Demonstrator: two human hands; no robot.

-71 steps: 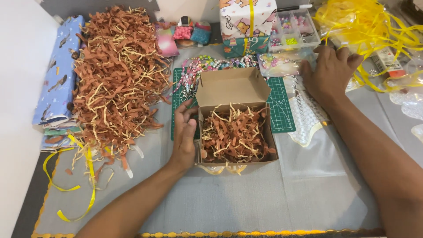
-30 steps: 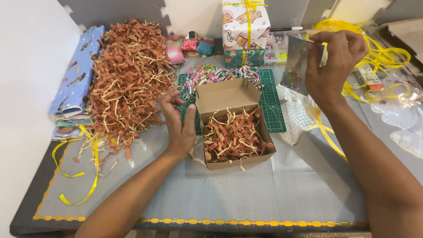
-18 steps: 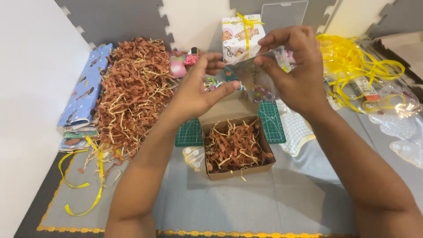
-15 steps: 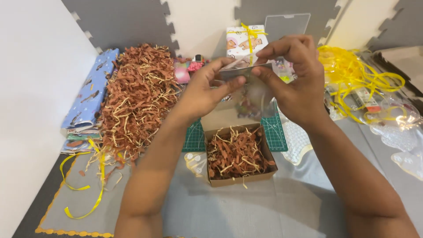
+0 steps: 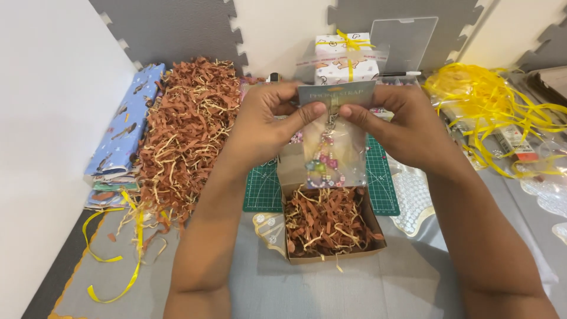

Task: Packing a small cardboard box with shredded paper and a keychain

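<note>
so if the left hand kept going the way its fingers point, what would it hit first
The left hand points rightward, across the clear packet of beaded charm it pinches. Going on, its fingers would likely meet the right hand's fingers first, which grip the same packet top; depth is hard to judge.

Beaded charm packet [image 5: 332, 147] above shred-filled box [image 5: 331, 227]

packet [image 5: 331, 155] above box [image 5: 331, 227], shreds [image 5: 186, 127] left

A white wall [image 5: 47, 118] on the left meets grey and cream interlocking foam mats [image 5: 177, 29] behind the grey-covered table [image 5: 413, 277].
</note>
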